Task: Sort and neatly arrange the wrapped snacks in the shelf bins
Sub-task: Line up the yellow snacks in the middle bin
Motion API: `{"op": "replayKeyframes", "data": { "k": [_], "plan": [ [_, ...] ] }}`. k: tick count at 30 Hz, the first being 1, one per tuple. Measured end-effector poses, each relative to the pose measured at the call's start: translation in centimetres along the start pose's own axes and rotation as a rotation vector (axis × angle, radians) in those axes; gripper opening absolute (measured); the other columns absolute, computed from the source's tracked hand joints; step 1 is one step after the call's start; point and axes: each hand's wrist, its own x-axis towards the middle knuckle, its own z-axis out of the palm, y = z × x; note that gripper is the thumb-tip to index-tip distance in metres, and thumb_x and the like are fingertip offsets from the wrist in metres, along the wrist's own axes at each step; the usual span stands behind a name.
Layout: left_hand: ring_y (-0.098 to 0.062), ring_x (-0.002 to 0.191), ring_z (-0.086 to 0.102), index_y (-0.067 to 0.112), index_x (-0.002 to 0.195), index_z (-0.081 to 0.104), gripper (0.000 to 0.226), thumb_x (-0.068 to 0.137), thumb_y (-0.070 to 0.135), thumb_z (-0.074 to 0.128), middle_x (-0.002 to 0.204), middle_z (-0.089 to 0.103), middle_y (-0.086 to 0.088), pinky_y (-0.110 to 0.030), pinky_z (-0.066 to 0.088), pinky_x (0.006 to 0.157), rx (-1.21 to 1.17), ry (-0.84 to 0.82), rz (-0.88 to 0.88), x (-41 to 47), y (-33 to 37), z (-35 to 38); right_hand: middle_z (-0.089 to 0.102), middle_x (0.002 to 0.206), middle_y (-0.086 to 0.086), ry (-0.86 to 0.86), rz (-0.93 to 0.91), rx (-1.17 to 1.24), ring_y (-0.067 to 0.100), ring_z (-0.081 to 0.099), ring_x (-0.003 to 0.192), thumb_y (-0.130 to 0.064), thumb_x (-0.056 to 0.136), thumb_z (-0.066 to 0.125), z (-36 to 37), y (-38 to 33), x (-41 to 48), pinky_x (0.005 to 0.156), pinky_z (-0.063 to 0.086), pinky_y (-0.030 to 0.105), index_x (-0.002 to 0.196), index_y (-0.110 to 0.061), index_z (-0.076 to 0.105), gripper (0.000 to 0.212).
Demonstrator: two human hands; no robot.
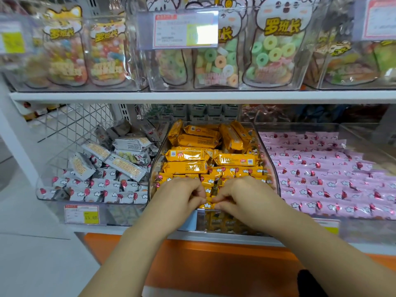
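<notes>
A: Hands status?
B: Left hand (180,192) and right hand (246,194) are both over the front edge of the middle bin (152,170), fingers curled. Together they pinch one small yellow snack (207,205) between thumbs and fingertips, right at the front rim.
A: What else is in that bin?
B: Front rows hold small yellow packs (233,171) printed with red balloons and white clouds, side by side. Behind them are larger orange bars (186,155), mostly flat, a few on end at the back. Each has a small red-and-white logo patch, text too small to read.
A: Neighbours?
B: Left bin (42,190): white packs (100,186) with the same balloon-and-cloud print, rowed along the front. Behind them is a loose heap of grey-white bars (126,166), tilted every way. Right bin (310,124): pink packs (321,179), same print, in neat rows.
A: Any legible writing?
B: The price tag (82,214) under the left bin has a yellow field that looks like "15.80", rest blurred. The upper shelf (192,96) carries clear bins of candy bags (276,50) with cartoon animal faces, brand "罗班长" in yellow. Ring gummies show through in green, yellow and orange. The upper price label (185,30) is washed out by glare, unreadable.
A: Below?
B: Orange panel (214,264) under the shelf front.
</notes>
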Motion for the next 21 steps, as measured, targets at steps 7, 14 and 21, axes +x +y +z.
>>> {"op": "replayKeyframes", "data": {
  "k": [7, 14, 21],
  "plan": [
    [0.001, 0.077, 0.053, 0.027, 0.077, 0.063, 0.011, 0.085, 0.02, 0.067, 0.081, 0.06, 0.015, -0.021, 0.044, 0.072, -0.071, -0.011, -0.027, 0.1, 0.2, 0.0, 0.065, 0.098, -0.005, -0.034, -0.073, -0.174, 0.018, 0.054, 0.095, -0.031, 0.097, 0.043, 0.8, 0.2, 0.6, 0.084, 0.039, 0.03, 0.103, -0.028, 0.067, 0.024],
    [0.007, 0.074, 0.057, 0.031, 0.08, 0.067, 0.019, 0.088, 0.014, 0.063, 0.074, 0.06, 0.022, -0.008, 0.043, 0.066, -0.125, -0.096, -0.084, 0.1, 0.2, -0.4, 0.061, 0.104, 0.0, -0.15, -0.089, -0.167, 0.018, 0.043, 0.102, -0.008, 0.09, 0.051, 1.5, 1.0, -0.1, 0.085, 0.047, 0.038, 0.12, -0.031, 0.057, 0.038],
    [0.0, 0.078, 0.062, 0.041, 0.076, 0.062, 0.024, 0.088, 0.02, 0.064, 0.081, 0.067, 0.013, -0.02, 0.051, 0.075, -0.22, -0.064, -0.13, 0.0, 0.3, -0.9, 0.054, 0.13, -0.016, 0.033, -0.095, 0.114, -0.007, 0.044, 0.116, -0.018, 0.098, 0.045, -1.4, 1.3, -1.6, 0.095, 0.024, 0.001, 0.131, -0.029, 0.053, 0.036]
  ]
}}
